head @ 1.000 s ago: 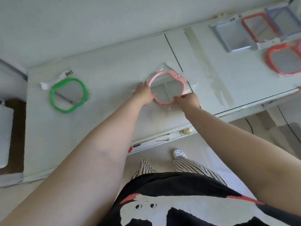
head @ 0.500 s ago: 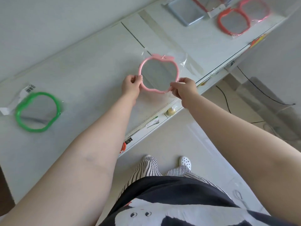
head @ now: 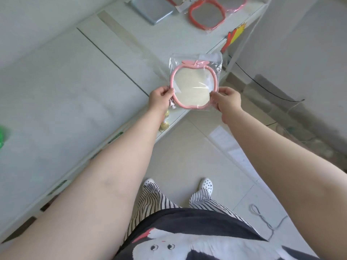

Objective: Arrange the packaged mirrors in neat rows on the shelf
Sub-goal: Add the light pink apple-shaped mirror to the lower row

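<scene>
Here the pink apple-shaped mirror (head: 194,86), sealed in a clear plastic bag, is held up over the front edge of the white shelf (head: 78,87). Left hand (head: 160,98) pinches its lower left rim, fingers closed on the frame; right hand (head: 228,99) pinches the lower right the same way. On the shelf beyond lie an orange-red apple mirror (head: 206,15) and a grey rectangular mirror (head: 154,9).

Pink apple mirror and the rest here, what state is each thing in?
pink apple mirror: bagged, held up off the shelf
left hand: gripping the mirror's left edge
right hand: gripping its right edge
red mirror: lying flat on shelf
grey package: lying flat on shelf
</scene>
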The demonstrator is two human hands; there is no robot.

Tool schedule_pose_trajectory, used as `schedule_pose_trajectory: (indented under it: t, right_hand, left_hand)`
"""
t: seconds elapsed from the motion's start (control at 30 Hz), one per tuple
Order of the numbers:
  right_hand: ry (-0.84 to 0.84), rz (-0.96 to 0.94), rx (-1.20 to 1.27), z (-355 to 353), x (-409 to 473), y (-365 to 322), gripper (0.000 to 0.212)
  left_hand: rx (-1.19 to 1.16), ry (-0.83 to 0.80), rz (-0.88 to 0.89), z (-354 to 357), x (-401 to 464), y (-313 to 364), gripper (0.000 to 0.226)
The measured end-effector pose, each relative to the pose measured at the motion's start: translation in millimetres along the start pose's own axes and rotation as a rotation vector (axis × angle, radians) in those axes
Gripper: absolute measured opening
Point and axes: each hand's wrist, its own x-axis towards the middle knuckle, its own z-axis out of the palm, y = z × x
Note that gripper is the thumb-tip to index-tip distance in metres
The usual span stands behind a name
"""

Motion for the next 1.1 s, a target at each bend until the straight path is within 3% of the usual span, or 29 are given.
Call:
schedule_pose_trajectory:
  t: [0.37, 0.63, 0.97, 1.1]
  right_hand:
    - [-0.081, -0.072, -0.086, -79.4, 67.1, -30.7, 0.018]
    - [-0.127, -0.115, -0.139, -59.1, 114.0, -62.4, 0.014]
    - [-0.139, -0.116, -0.200, -29.7, 190.1, -110.0, 0.034]
    - [-0.193, -0.131, -0.235, -3.6, 213.6, -130.7, 0.033]
  left_hand:
    - [-0.245, 0.061, -0.129, 92.6, -17.1, 21.3, 0.024]
    - [-0.291, 0.160, -0.120, 103.0, 31.6, 38.4, 0.024]
    - [-0.249, 0.190, -0.201, 122.6, 102.3, 77.0, 0.018]
    - [-0.261, 0.274, -0.242, 115.7, 126.9, 87.1, 0.009]
